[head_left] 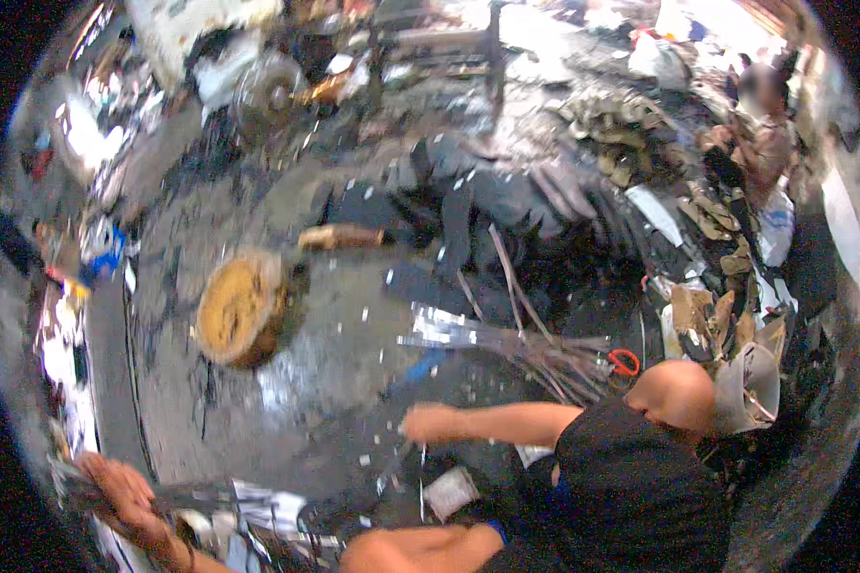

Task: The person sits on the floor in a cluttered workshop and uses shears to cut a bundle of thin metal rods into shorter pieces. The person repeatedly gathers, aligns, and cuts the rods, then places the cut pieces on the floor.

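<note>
Grey concrete floor fills the view, littered with scraps and small white flecks, and a round wooden block stands on it as the clearest landmark (yellowish top, tilted toward the camera).

Well below the block and to its left, close to the lower rim, the person's left hand is closed tight around the end of a long dark strip. The strip's long axis runs roughly level, away from the fist toward the right, and its far end is lost among shiny sheets below the block. The blur hides what the strip is made of.

The person's right hand does not show. The bare forearm at the lower edge, below and right of the block, seems to belong to the co-worker in a black shirt, though that is hard to tell. That co-worker's hand reaches in below and right of the block, apart from the strip and farther from it than the left hand. A bundle of sticks lies to the right of the block.
</note>
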The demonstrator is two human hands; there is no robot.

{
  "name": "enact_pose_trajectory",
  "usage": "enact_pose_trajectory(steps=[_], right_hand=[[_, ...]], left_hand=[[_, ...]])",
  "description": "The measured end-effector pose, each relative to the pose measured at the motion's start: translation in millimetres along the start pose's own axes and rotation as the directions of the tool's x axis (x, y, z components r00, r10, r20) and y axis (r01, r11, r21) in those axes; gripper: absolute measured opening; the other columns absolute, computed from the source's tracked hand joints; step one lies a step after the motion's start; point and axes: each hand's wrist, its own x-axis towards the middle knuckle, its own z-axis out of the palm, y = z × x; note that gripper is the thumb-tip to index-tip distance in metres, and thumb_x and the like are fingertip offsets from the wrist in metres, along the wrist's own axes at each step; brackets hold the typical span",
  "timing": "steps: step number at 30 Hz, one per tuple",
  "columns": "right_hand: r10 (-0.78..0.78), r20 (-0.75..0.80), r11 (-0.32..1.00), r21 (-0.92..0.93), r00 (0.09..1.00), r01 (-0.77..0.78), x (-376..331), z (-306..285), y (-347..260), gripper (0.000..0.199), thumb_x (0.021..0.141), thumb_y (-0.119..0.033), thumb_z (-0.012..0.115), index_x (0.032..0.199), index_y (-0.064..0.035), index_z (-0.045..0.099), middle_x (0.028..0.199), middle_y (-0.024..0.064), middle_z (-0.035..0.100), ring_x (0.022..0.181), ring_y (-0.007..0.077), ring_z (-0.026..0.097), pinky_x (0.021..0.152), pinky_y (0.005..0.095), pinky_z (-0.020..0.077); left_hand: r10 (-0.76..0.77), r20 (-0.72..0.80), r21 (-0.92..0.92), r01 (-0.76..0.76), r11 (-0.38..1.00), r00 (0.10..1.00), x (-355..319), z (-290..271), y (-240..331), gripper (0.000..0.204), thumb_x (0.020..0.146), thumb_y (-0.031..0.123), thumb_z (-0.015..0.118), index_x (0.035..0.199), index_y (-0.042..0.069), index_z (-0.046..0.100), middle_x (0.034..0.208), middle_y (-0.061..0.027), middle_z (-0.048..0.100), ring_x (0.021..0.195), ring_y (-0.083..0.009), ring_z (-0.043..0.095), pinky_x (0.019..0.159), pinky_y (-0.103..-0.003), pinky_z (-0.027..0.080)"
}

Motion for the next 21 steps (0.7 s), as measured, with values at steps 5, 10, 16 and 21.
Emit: enact_pose_trajectory(steps=[5,10,16,21], right_hand=[[0.778,-0.187,0.594,0.529,0.599,-0.606,25.6,-96.5,-2.5,0.019,0.086,-0.012,0.061,0.103,-0.0026,0.06,0.088,0.0167,0.065,0.078,0.028,0.065,0.071,0.0403,0.0522],[0.744,-0.281,0.253,0.958,0.606,0.133,84.7,-223.3,-57.1,0.019,0.091,-0.004,0.058,0.109,0.0011,0.057,0.091,0.0071,0.063,0.075,0.012,0.061,0.066,0.0261,0.0508],[0.597,-0.218,0.175,0.975,0.772,0.139,92.0,-261.0,-113.9,0.018,0.092,-0.008,0.061,0.108,-0.001,0.063,0.089,0.0035,0.067,0.075,0.0088,0.06,0.065,0.0239,0.0495],[0.561,-0.236,0.226,0.966,0.793,0.127,90.8,-254.2,-111.3,0.019,0.092,-0.008,0.06,0.109,-0.0019,0.064,0.088,0.0036,0.067,0.074,0.0082,0.059,0.065,0.0235,0.0493]], left_hand=[[-0.151,0.012,0.3,0.14,0.944,0.988,-11.8,31.8,-16.9,0.048,0.081,0.01,0.054,0.128,0.008,0.048,0.069,0.0072,0.039,0.055,-0.0051,0.034,0.048,-0.019,0.032],[-0.278,0.021,-0.057,0.279,0.959,0.96,-30.9,118.2,-58.5,0.046,0.08,0.027,0.077,0.115,0.004,0.057,0.071,0.0025,0.057,0.048,-0.0038,0.046,0.04,-0.019,0.036],[-0.25,0.02,-0.15,0.25,0.956,0.968,-40.0,147.8,-59.4,0.045,0.073,0.031,0.083,0.1,0.001,0.062,0.064,0.0021,0.056,0.047,-0.0038,0.049,0.039,-0.02,0.037],[-0.27,0.029,-0.022,0.271,0.962,0.962,-44.9,148.0,-56.5,0.033,0.078,0.032,0.079,0.076,0.005,0.061,0.059,0.0031,0.056,0.045,-0.004,0.049,0.038,-0.02,0.036]])
